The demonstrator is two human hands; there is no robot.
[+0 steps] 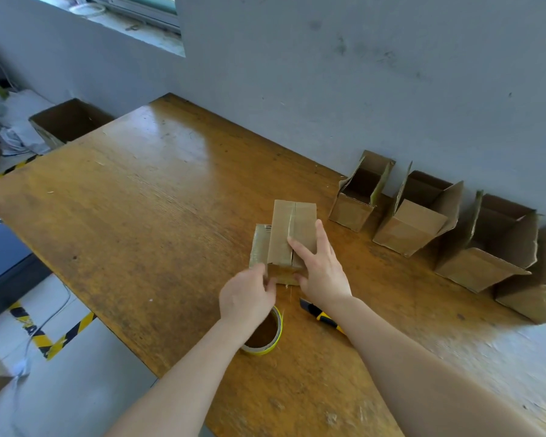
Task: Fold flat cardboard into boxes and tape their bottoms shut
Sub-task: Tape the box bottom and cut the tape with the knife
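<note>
This looks like a small packing workshop or storeroom. A worn wooden worktable (139, 200) stands against a scuffed grey wall (328, 74). Yellow-black hazard tape (60, 339) marks the concrete floor (76, 389) at the lower left of the frame, and open cardboard boxes (413, 222) line the wall at the right.

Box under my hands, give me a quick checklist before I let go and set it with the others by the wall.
1. Bottom flaps of the box closed and meeting: ok.
2. Seam covered with tape: ok, the right hand presses it flat.
3. Strip end folded over the near edge: cannot tell, the left hand pinches there.
4. Strip cut free of the tape roll: cannot tell.
5. Blade of the knife retracted: cannot tell.
</note>
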